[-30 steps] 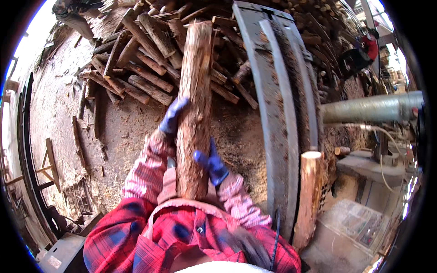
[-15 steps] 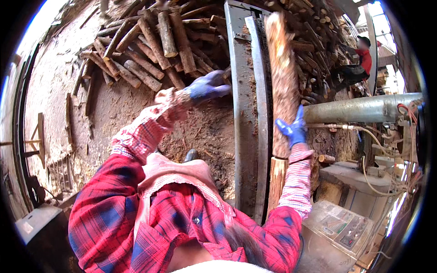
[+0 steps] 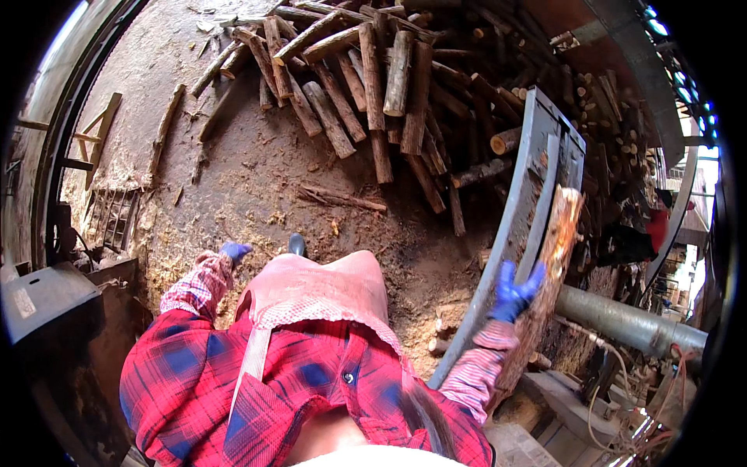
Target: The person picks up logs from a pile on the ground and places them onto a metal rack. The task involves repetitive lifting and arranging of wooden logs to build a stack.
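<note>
Along the steel rail: one log.
Right hand: splayed at the log, unclenched.
Left hand: over floor, grip indeterminable.

The left hand has swung away leftward.

Over on the right, a log lies along the rails, a pipe further right; the woodpile sprawls ahead.

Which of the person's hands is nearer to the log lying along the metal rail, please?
Right. The right hand is beside the left edge of the log, perhaps touching it; the left hand is well away to its left, past the pink apron.
</note>
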{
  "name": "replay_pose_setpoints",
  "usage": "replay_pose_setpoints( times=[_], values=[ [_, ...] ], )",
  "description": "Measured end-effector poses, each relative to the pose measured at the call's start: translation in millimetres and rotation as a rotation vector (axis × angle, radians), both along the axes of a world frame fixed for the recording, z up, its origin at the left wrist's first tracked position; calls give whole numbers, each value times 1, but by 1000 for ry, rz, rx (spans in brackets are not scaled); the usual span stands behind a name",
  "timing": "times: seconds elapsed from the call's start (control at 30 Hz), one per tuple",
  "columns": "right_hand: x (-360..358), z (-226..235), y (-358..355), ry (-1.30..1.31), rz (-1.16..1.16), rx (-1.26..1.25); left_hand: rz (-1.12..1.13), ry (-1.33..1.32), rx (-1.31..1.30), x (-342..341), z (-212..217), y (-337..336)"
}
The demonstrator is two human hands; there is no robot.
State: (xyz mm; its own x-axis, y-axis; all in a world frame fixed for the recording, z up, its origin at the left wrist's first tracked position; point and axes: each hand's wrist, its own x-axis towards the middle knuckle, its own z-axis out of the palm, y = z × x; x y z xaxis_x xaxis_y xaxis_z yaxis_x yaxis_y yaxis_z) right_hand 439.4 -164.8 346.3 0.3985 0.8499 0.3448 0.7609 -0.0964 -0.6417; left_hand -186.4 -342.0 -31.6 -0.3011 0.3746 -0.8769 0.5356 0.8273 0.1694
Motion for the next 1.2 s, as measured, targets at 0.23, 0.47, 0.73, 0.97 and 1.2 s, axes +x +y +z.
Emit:
replay_pose_setpoints(
  times=[0.23,0.47,0.73,0.97,1.2],
  values=[
    [-124,-195,127,32,522,-780,1016,-595,-34,23,-16,65],
    [-185,-364,390,-76,299,-1211,1112,-490,167,116,100,194],
    [-274,-525,649,-115,97,-817,1436,-707,-125,183,37,244],
    [-197,-540,609,1060,201,-928,1353,-646,-20,192,9,281],
    [-213,-352,320,1750,197,-964,1104,-805,302,194,17,422]
  ],
)
